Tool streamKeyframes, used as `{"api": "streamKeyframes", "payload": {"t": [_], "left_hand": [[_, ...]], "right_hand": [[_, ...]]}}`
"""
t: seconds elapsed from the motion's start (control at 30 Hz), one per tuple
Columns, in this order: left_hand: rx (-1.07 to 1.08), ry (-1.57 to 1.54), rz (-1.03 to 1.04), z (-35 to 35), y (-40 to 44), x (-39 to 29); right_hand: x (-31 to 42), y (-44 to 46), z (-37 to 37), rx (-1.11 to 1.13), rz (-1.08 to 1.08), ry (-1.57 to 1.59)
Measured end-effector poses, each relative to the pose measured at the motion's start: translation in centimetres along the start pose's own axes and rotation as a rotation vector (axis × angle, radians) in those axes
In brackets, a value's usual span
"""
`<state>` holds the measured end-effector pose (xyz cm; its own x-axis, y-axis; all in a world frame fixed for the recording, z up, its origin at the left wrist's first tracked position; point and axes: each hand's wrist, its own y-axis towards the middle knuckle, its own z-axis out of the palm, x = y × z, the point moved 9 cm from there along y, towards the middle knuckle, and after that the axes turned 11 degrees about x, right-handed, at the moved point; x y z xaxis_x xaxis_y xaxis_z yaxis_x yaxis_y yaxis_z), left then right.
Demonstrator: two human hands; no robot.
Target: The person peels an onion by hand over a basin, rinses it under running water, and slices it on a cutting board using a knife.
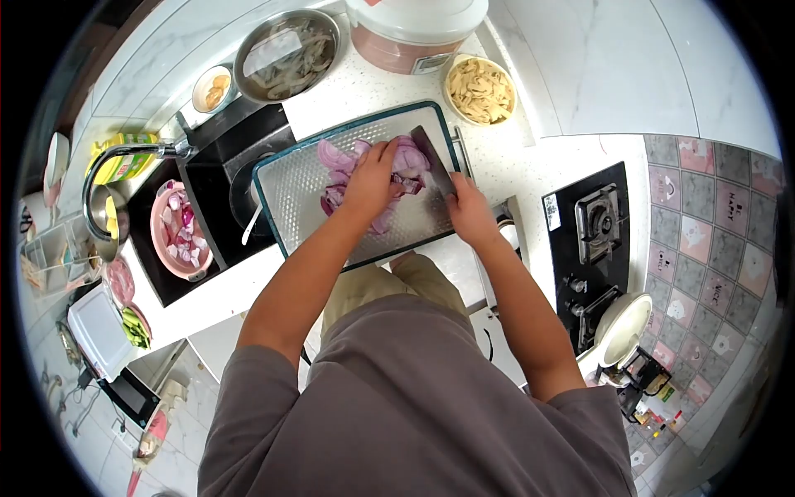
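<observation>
Slices of red onion [335,157] lie heaped on the textured cutting board [290,195], which has a dark green rim. My left hand [370,184] rests over the heap, fingers bent down and pressing on the onion; its fingertips are partly hidden among the pieces. In my right hand [470,209] is the handle of a kitchen knife [432,159] with a broad dark blade. The blade stands along the right edge of the onion heap, close to the board's right side.
Left of the board, the black sink [228,137] holds a pink basket [157,224] of onion pieces under the faucet [124,151]. Behind stand a bowl of shrimp [286,58], a small bowl [214,89] and a bowl of pale slices [480,89]. A gas stove [588,248] is at right.
</observation>
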<state>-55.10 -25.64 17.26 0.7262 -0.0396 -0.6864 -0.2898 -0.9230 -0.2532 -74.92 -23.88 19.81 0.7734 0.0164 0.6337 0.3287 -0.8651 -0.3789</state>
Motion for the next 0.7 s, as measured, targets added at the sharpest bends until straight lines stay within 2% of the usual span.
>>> {"api": "streamKeyframes", "payload": {"t": [0.07, 0.23, 0.37, 0.43, 0.57, 0.63, 0.7], "left_hand": [[-0.014, -0.025, 0.010, -0.1, 0.4, 0.2], [-0.026, -0.048, -0.018, -0.3, 1.1, 1.0], [-0.066, -0.034, -0.070, -0.2, 1.3, 0.6], [-0.069, -0.057, -0.215, -0.6, 1.1, 0.8], [-0.128, -0.121, -0.236, -0.9, 0.7, 0.8], [-0.248, -0.009, 0.005, -1.9, 0.2, -1.1], [-0.230, -0.014, 0.015, -2.0, 0.2, -0.8]], "right_hand": [[0.2, 0.1, -0.1, 0.058, -0.016, -0.018], [2.8, -1.4, -2.6, -0.077, 0.057, -0.049], [5.9, -2.3, -1.5, -0.068, -0.002, -0.070], [6.1, -2.0, -0.1, 0.001, 0.001, -0.046], [6.7, -1.5, 0.7, 0.082, 0.059, -0.092], [6.7, -1.2, 0.8, 0.095, 0.069, -0.102], [6.7, -1.0, 0.9, 0.109, 0.078, -0.113]]}}
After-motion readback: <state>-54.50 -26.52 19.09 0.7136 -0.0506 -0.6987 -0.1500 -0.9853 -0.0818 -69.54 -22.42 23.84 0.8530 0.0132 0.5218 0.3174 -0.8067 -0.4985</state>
